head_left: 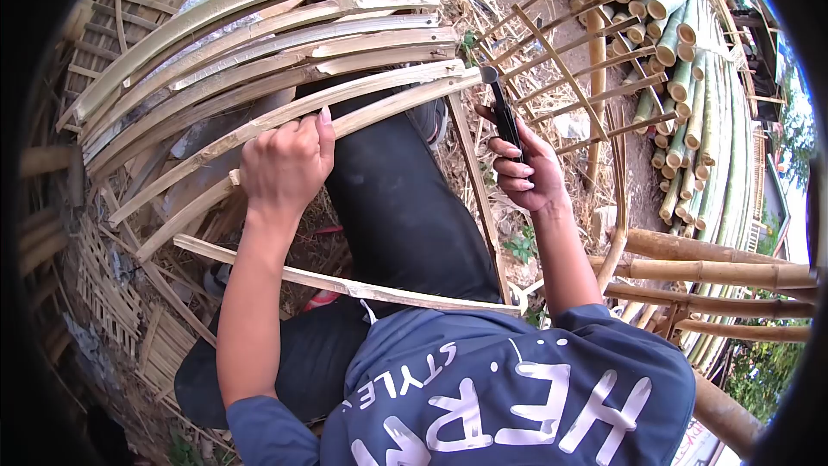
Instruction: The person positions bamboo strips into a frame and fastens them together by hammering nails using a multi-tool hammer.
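My left hand is closed around a pale split-bamboo strip, its thumb lying along the top. Another bamboo strip runs close beside it, just beyond my knuckles. In my right hand is a slim black tool, fingers wrapped round its handle. The tool's rounded dark head is at the far right end of the gripped strip; whether it touches cannot be made out, nor its exact kind. Nearer my body, a separate bamboo strip lies across my legs.
Several curved bamboo strips lie beyond my left hand. A bamboo lattice stands to the right, before a stack of cut bamboo poles. Thick horizontal poles are near my right elbow. Straw and scraps litter the ground.
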Demonstrator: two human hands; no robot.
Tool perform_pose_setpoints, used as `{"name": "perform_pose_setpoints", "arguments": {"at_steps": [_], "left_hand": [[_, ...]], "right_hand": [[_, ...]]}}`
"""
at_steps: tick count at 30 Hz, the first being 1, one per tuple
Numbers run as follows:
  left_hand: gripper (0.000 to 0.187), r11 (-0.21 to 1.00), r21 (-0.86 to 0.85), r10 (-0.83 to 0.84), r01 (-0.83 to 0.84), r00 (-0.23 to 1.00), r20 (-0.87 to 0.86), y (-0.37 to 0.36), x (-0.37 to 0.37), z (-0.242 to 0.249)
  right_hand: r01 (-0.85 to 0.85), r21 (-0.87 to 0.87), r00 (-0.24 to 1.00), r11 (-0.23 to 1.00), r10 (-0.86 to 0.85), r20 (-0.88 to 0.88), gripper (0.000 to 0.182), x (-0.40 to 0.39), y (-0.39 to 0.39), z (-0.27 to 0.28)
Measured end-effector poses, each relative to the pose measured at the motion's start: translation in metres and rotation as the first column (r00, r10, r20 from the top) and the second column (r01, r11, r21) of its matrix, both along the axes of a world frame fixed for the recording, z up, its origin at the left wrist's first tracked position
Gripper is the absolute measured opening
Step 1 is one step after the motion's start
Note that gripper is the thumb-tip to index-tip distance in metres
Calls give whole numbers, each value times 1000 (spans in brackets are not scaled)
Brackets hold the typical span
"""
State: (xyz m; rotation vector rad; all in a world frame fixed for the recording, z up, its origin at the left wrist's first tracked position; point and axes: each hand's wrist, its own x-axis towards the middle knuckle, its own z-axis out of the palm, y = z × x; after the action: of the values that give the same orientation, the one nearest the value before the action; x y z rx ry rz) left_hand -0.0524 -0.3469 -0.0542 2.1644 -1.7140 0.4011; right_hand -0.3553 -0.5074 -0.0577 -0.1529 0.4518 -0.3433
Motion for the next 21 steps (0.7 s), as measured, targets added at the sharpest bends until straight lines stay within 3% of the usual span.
{"name": "perform_pose_setpoints", "arguments": {"at_steps": [3,4,7,8,9,11,13,15,18,21], "left_hand": [[42,1000,1,-8,8,1000,0,-3,3,-2],[43,1000,7,-10,10,1000,-20,-2,2,-2],[43,1000,14,2,-1,999,-33,-3,3,-1],[43,1000,19,-6,7,999,-32,-2,2,0],[43,1000,20,-3,4,1000,-22,-2,2,-1],[44,1000,16,0,0,1000,-1,-3,3,-3],[44,1000,9,6,-6,1000,2,-3,1,-2],[44,1000,0,18,-18,1000,10,-2,2,-3],[43,1000,-10,16,-16,1000,19,-3,-1,-3],[43,1000,-9,21,-21,1000,20,-4,0,-3]], "right_hand": [[161,102,976,982,-142,-168,55,3,-10,-13],[148,61,976,987,-136,-173,57,1,-9,-15],[-100,1,989,995,99,107,57,-10,6,2],[-113,-37,987,993,117,107,58,-6,8,5],[-108,-35,990,994,111,84,57,-2,6,7],[51,173,997,984,-61,53,55,2,0,-5],[66,188,965,980,-110,237,53,2,-3,-12],[107,165,959,981,-145,242,54,-2,-3,-12],[143,263,985,954,-162,51,33,-12,-14,-31],[249,381,968,890,-217,-124,37,-7,-14,-33]]}}
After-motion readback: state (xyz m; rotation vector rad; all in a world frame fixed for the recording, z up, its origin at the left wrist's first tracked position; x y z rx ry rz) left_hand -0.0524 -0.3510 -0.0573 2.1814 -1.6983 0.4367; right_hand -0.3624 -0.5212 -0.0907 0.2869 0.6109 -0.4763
